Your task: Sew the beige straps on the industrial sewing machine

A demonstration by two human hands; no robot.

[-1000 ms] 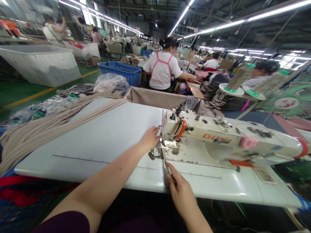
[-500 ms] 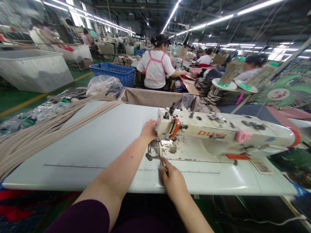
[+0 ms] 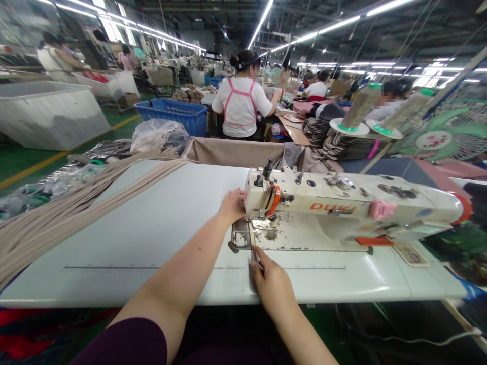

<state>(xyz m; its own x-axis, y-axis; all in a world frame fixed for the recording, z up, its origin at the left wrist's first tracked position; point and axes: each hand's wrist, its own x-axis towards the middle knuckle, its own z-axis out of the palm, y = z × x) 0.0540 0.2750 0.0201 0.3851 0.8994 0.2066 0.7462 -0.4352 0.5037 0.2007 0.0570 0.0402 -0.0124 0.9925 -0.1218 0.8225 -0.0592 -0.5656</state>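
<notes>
A narrow beige fabric strip (image 3: 251, 236) runs toward me from under the needle area of a white sewing machine (image 3: 335, 208). My right hand (image 3: 274, 279) is closed on its near end, pinching it between thumb and fingers just in front of the metal plate. A thin shiny metal piece (image 3: 259, 264) shows in that same hand; its kind is unclear. My left hand (image 3: 231, 205) reaches to the far side of the needle head, back of the hand upward. The machine head hides its fingertips and whatever they touch.
Long beige strips (image 3: 95, 203) lie in a bundle over the left of the white table (image 3: 152, 233). Behind it stand a fabric-lined bin (image 3: 236, 151), a blue basket (image 3: 175, 115) and a co-worker (image 3: 240, 104). Thread cones (image 3: 359, 107) and a green fan (image 3: 452, 134) are at right.
Both hands keep almost the same place at the machine, and the strip looks little changed. The view has shifted slightly. The co-worker's outstretched arm has drawn in and is raised.
</notes>
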